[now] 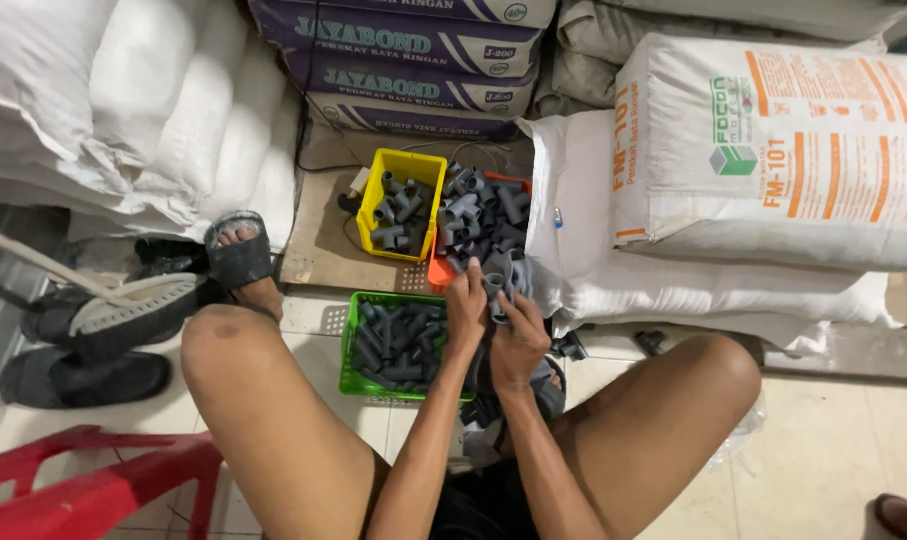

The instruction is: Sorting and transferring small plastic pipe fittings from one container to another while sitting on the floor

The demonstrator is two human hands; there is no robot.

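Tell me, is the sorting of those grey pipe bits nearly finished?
Partly, it seems. The yellow basket and green basket already hold grey fittings. The left hand and right hand hold a grey fitting between them. A heap of grey fittings over the orange basket looks left.

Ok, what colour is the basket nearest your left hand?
Green, holding grey pipe fittings; the left hand is at its corner. Clearest in the head view.

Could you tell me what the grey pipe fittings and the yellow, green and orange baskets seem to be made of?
Grey pipe fittings: likely PVC plastic, matte, uniform moulded grey. Yellow basket, green basket and orange basket: apparently moulded plastic, bright and slightly glossy; the green one has perforated walls.
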